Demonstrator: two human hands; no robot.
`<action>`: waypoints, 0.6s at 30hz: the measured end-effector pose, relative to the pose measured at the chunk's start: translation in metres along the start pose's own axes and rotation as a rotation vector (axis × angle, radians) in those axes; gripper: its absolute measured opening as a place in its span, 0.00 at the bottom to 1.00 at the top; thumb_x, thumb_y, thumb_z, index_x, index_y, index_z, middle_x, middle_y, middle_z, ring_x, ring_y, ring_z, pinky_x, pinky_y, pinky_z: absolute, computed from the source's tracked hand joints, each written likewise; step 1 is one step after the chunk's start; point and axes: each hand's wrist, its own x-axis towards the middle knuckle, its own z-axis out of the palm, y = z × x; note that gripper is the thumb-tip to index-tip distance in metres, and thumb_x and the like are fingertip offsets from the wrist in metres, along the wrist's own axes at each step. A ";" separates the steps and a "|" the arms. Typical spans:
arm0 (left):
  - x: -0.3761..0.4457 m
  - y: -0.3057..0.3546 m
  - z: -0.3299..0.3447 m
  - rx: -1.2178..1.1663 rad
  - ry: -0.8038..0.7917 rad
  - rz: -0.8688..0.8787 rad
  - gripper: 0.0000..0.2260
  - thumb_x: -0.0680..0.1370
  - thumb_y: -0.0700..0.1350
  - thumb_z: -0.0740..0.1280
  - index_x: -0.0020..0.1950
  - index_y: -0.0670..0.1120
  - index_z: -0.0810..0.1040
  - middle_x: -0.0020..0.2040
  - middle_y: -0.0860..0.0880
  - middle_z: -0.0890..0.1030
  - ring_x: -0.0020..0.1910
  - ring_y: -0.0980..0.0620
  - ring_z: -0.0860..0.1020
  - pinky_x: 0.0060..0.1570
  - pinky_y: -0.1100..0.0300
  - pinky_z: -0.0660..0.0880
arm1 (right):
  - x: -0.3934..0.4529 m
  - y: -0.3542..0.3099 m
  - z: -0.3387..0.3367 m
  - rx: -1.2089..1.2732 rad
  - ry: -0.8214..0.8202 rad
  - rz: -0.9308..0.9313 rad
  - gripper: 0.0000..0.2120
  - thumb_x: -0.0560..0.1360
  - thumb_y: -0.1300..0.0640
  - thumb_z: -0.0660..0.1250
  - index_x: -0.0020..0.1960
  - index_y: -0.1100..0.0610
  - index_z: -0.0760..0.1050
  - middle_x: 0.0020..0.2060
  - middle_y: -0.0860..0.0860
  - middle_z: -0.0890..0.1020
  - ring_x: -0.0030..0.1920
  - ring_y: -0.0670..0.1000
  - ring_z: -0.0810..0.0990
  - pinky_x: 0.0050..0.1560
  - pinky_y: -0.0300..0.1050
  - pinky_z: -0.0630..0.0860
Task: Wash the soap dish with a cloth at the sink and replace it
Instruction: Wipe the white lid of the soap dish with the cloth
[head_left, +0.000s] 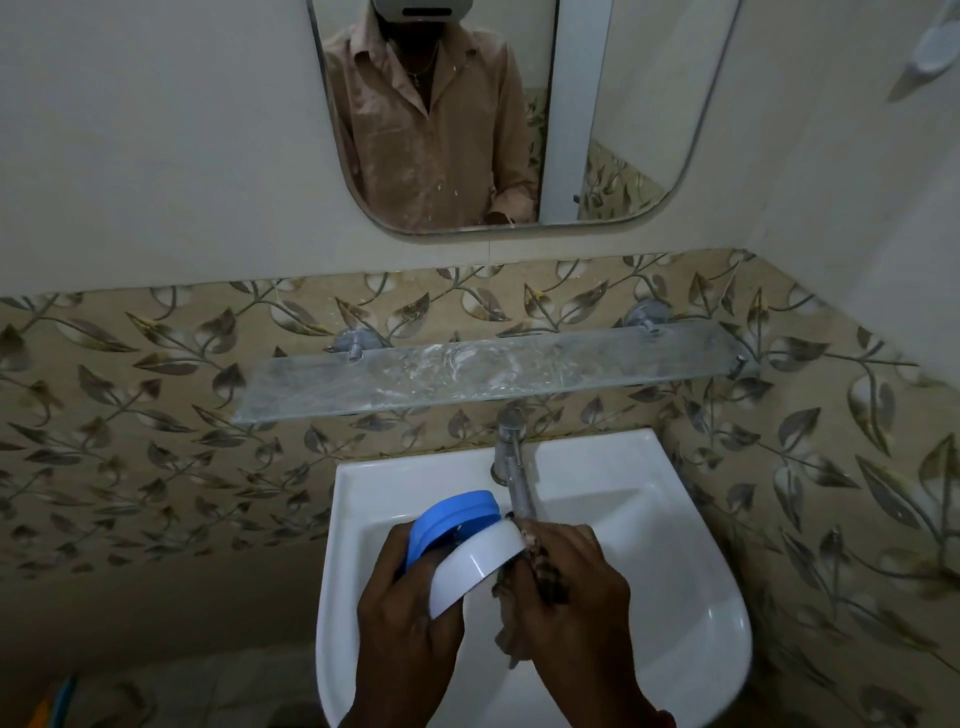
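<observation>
Over the sink (691, 525): left hand (410, 608) curled in a firm grip round the tilted soap dish (467, 545), right hand (566, 587) clutching the cloth (545, 582) against its rim.

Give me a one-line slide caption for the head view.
Left hand holds the blue-and-white soap dish over the sink while the right hand rubs it with a dark cloth.

Soap dish (470, 551) — blue-white, tilted, opened.
</observation>
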 end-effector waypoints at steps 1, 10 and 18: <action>0.001 0.001 0.000 -0.018 -0.001 -0.005 0.19 0.74 0.49 0.67 0.55 0.36 0.84 0.52 0.39 0.82 0.52 0.57 0.76 0.58 0.63 0.75 | -0.001 0.000 0.002 0.035 -0.015 0.113 0.11 0.68 0.67 0.78 0.50 0.61 0.84 0.42 0.51 0.84 0.40 0.37 0.82 0.44 0.22 0.74; 0.004 -0.009 0.018 -0.375 -0.212 -0.681 0.17 0.66 0.38 0.83 0.52 0.48 0.85 0.53 0.55 0.82 0.52 0.65 0.79 0.50 0.74 0.74 | 0.014 0.007 -0.020 -0.021 0.190 -0.137 0.11 0.65 0.70 0.77 0.47 0.65 0.84 0.43 0.55 0.85 0.44 0.53 0.84 0.47 0.41 0.81; 0.021 0.008 0.010 -1.541 -0.260 -1.366 0.27 0.74 0.57 0.67 0.59 0.34 0.84 0.58 0.34 0.84 0.51 0.33 0.85 0.49 0.36 0.82 | -0.004 0.011 -0.013 -0.071 0.145 -0.391 0.07 0.70 0.70 0.71 0.47 0.67 0.84 0.47 0.59 0.84 0.47 0.55 0.80 0.54 0.42 0.76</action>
